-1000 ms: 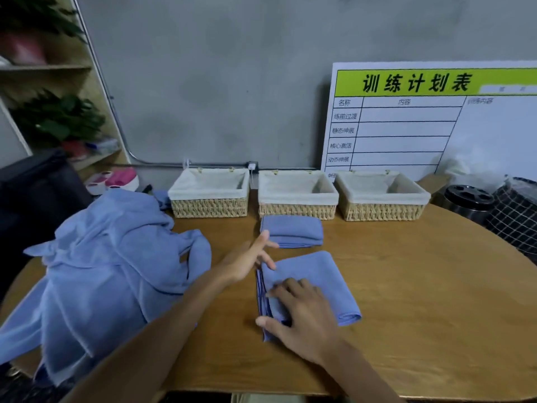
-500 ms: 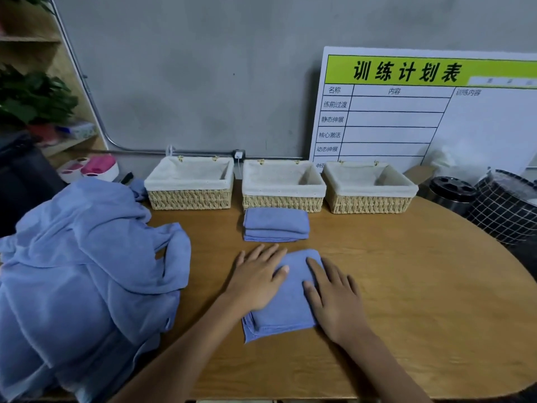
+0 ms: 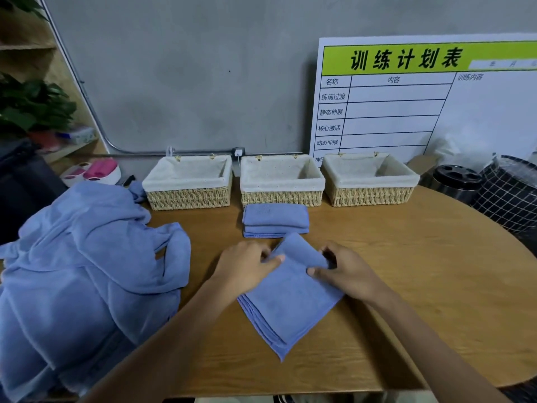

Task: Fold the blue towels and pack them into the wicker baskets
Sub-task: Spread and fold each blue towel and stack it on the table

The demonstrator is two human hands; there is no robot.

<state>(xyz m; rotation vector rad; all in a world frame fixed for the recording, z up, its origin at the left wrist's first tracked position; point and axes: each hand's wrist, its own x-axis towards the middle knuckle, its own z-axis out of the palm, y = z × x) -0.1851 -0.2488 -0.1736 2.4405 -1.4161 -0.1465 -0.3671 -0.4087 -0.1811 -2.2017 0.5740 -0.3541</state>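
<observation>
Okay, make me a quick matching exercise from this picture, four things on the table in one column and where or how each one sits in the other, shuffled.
Things:
1. towel being folded
2. folded towel
3. towel heap
4. middle basket

States:
A. piled loose at the table's left
B. lined, no towel visible inside
C. gripped at its far edge by the left hand and right hand
D. lying flat just before the baskets

Pairs: 1-C, 2-D, 3-A, 4-B

both forearms reach forward from the bottom edge, converging. the left hand (image 3: 244, 266) and right hand (image 3: 345, 271) sit side by side, knuckles up, fingers curled and thumbs pointing inward, each pinching the towel (image 3: 290, 303).
</observation>
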